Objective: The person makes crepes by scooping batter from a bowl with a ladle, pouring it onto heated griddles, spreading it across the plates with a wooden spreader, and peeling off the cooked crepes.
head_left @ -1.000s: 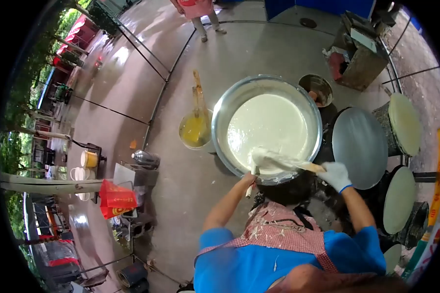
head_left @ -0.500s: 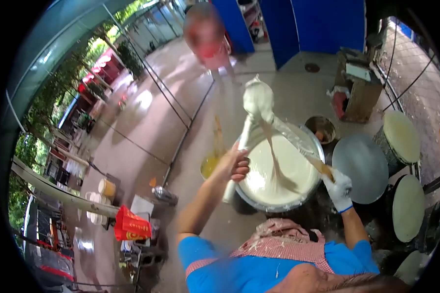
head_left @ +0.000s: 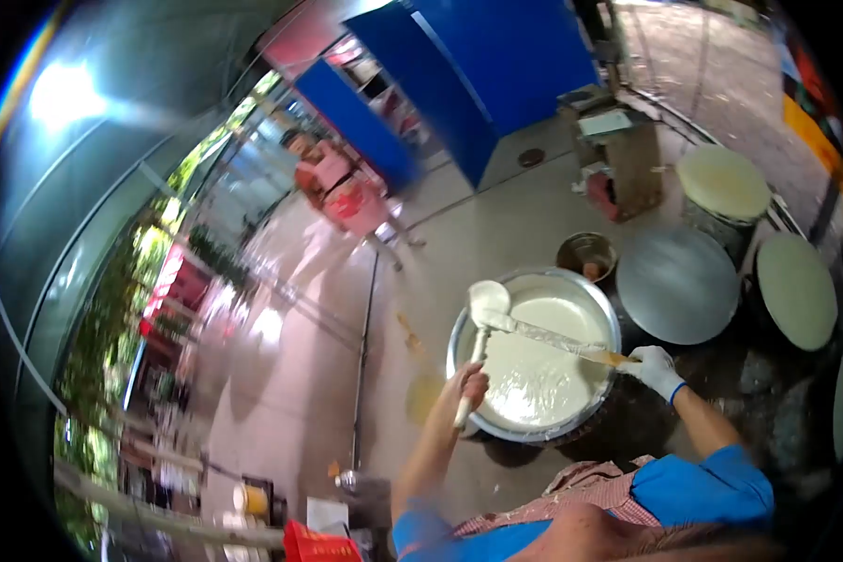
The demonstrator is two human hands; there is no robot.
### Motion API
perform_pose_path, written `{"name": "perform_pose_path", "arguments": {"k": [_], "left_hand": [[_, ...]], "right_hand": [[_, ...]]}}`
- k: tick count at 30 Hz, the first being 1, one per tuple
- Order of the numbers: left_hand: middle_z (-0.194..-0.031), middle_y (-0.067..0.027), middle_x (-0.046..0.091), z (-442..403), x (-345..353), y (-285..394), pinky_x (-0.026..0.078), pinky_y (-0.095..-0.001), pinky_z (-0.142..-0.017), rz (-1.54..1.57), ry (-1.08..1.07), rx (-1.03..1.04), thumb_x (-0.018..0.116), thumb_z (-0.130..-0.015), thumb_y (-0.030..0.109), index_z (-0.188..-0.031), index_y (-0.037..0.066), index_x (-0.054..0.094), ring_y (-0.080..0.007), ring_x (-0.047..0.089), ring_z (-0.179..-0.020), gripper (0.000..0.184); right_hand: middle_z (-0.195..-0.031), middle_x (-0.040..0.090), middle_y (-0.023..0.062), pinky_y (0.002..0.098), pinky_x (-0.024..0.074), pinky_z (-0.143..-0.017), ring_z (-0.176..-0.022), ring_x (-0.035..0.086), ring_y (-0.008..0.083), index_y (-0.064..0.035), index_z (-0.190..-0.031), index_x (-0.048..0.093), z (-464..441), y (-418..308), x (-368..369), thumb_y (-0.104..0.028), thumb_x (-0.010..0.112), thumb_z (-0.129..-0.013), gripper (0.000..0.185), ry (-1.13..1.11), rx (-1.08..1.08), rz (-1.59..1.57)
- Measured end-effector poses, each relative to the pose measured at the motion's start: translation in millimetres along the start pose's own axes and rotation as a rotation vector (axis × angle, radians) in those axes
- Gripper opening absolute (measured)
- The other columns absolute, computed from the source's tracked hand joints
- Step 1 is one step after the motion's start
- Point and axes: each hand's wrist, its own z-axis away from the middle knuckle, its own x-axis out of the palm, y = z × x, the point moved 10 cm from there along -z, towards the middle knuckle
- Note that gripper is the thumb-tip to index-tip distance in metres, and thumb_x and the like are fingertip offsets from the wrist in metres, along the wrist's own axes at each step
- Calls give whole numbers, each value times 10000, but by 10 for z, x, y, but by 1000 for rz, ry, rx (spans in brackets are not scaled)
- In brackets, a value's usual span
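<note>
Two implements raised, both coated in white. Left hand (head_left: 473, 382), bare, fingers wrapped round the pale handle of a ladle (head_left: 489, 300); handle end juts out below the fist. Right hand (head_left: 656, 371), in a white glove, grips the wooden end of a long paddle (head_left: 557, 338). Paddle's coated end meets the ladle's cup at its lower edge; contact looks likely, though the white coating hides the join.

Both are held over the basin (head_left: 534, 435), the ladle toward its far left rim. Basin stands before the apron (head_left: 595, 496). Mix (head_left: 543, 386) lies inside it, a broad off-white pool, glossy, wrinkled on the near side.

Progress, judged from this: work well under way. Mix is all one colour, no dry patches made out. Coating covers the ladle's cup and most of the paddle. Left undone: that coating, not scraped clean. Whether the mix is finished, cannot tell; its depth and thickness do not show.

Around: bucket (head_left: 577, 247) just beyond the basin; grey disc (head_left: 677, 286) to its right. Another person (head_left: 351, 192) stands well apart, beyond and to the left.
</note>
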Motion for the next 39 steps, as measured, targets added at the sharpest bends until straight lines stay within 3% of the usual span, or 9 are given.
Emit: {"name": "perform_pose_path", "arguments": {"k": [3,6,9,12,16,20,29,37,39], "left_hand": [[-565,32,299,63,429,25,227,-196,-292,-772,14,415,499,-928,217,-1012,279,423,-62,281,-391,129],[-497,71,265,-534,183,-247,199,-211,-301,-823,-66,280,445,-953,368,-606,202,336,-63,263,-365,399],[-489,68,305,-805,400,-1219,262,-206,-311,221,-173,-520,470,-935,281,-601,172,327,-32,290,-373,379],[-537,20,382,-1440,252,-1483,335,-216,-335,-333,-23,-70,436,-923,160,-915,-24,439,-68,355,-380,184],[-518,9,347,-1775,760,-2415,292,-222,-303,248,-183,-342,442,-935,151,-1094,-105,427,-83,315,-356,301],[-487,40,292,-2285,1454,-2493,227,-213,-294,-749,137,56,500,-944,256,-662,108,417,-76,271,-339,329],[-555,-65,403,-4515,1986,-2425,367,-339,-403,-1306,-19,392,505,-851,101,-1284,214,370,-198,438,-439,468],[-959,-199,567,-3991,2481,-1898,462,-487,-729,-2251,167,1097,504,-823,112,-1453,283,215,-391,592,-856,714],[-916,-174,558,-3936,2594,-1871,466,-463,-730,-2115,61,1211,516,-811,89,-1457,275,236,-358,591,-791,729]], "right_hand": [[-761,672,152,345,487,-640,-681,647,212,-31,-887,700,178,-83,-278,-331,688,-773,321,43,62,-317],[-742,675,101,333,502,-662,-677,623,182,-58,-965,695,135,373,127,-314,668,-806,302,24,43,-483],[-698,640,106,404,479,-709,-717,626,263,-98,-873,676,655,1002,133,-557,576,-798,476,-150,213,-168],[-799,657,160,435,481,-722,-770,639,333,-126,-869,678,1446,1832,-169,-632,551,-766,531,-99,281,33],[-806,650,189,454,488,-664,-750,639,351,-82,-875,672,2575,2559,-1133,-594,544,-788,535,34,526,288],[-821,649,205,443,484,-715,-800,633,361,-47,-929,667,2737,2901,-2121,-517,592,-785,497,340,753,164],[-712,623,154,431,494,-644,-685,610,339,-166,-1098,660,972,2889,-1862,-350,634,-800,351,419,408,433],[-862,671,45,257,473,-719,-784,598,134,42,-1054,660,604,3105,-1679,-98,702,-763,326,766,340,-1024],[-917,695,103,301,486,-743,-795,637,191,-65,-1071,672,394,3101,-1534,-207,650,-807,301,503,496,-418]]}}
